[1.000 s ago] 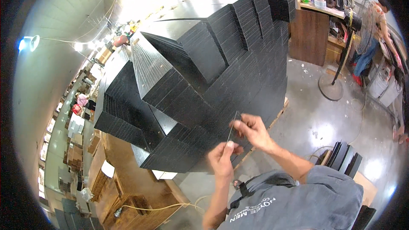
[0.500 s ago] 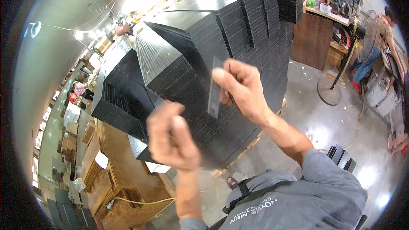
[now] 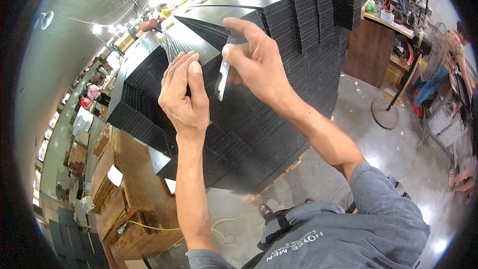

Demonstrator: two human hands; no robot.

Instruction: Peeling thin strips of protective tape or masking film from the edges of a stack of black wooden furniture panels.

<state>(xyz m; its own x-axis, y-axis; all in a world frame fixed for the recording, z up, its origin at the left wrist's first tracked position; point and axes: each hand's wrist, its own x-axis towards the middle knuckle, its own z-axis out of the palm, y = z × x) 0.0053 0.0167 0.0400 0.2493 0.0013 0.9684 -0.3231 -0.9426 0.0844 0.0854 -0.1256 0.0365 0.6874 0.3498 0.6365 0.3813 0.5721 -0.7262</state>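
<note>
In front of me rises a tall stack of black boards [image 3: 279, 84], packed in layered blocks. My right hand [image 3: 256, 57] is closed on a thin metal blade [image 3: 222, 79], pinched by the thumb, its lower end sticking out downward. The index finger stretches forward past it. My left hand [image 3: 185, 94] is beside the blade, fingers pressed together and thumb against them; whatever lies between them, if anything, is hidden. Its fingertips overlap a fanned-out block of boards [image 3: 196, 40] with a grey, shiny top. Whether they touch it I cannot tell.
A red-handled object [image 3: 150, 25] rests on the stack's far left. Wooden cabinet-like furniture [image 3: 144, 194] stands at the lower left, with a yellow cord by it. On the right are a pedestal fan [image 3: 423, 45], a cluttered bench [image 3: 386, 19] and a person [image 3: 433, 82].
Both hands have moved up and forward over the boards. My right hand, with the blade, has also shifted left, closer to my left hand. The blade now tilts more.
</note>
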